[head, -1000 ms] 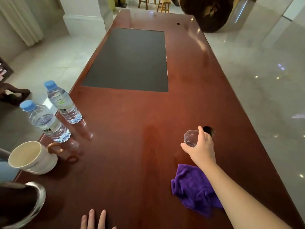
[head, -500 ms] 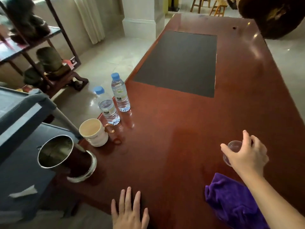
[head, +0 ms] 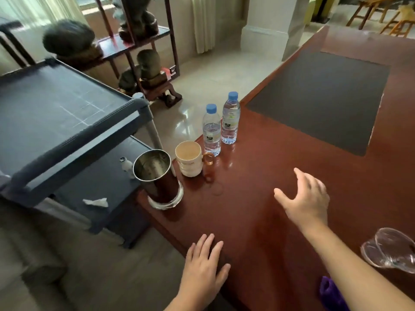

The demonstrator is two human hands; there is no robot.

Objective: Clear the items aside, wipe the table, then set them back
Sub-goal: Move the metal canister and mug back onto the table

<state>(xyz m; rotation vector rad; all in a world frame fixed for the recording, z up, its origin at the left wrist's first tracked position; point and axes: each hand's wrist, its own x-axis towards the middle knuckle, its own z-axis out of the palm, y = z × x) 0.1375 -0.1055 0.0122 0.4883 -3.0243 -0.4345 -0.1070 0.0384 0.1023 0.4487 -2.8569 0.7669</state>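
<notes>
At nine o'clock a grey-blue service cart (head: 67, 122) stands beside the table, a crumpled white scrap (head: 95, 202) lying on its lower shelf. Behind it, at eleven o'clock, a dark wooden shelf (head: 139, 39) holds rough stone pieces, with pale curtains and a white column (head: 269, 25) on glossy floor tiles beyond. The polished red-brown table (head: 258, 176) runs from six toward one o'clock. Along its left edge stand a steel canister (head: 157, 176), a cream mug (head: 189, 159) with a copper handle just beside it, then two blue-capped water bottles (head: 216, 129) close together. The left hand (head: 205, 263) lies flat on the near edge at six o'clock, fingers spread, grasping nothing. The right hand (head: 307, 198) hovers over the centre, released and empty. A dark inset panel (head: 321, 99) fills the table at one o'clock. At four o'clock a clear glass (head: 390, 250) is tilted on the wood, and a purple cloth (head: 330, 292) peeks from under the right forearm at five.
</notes>
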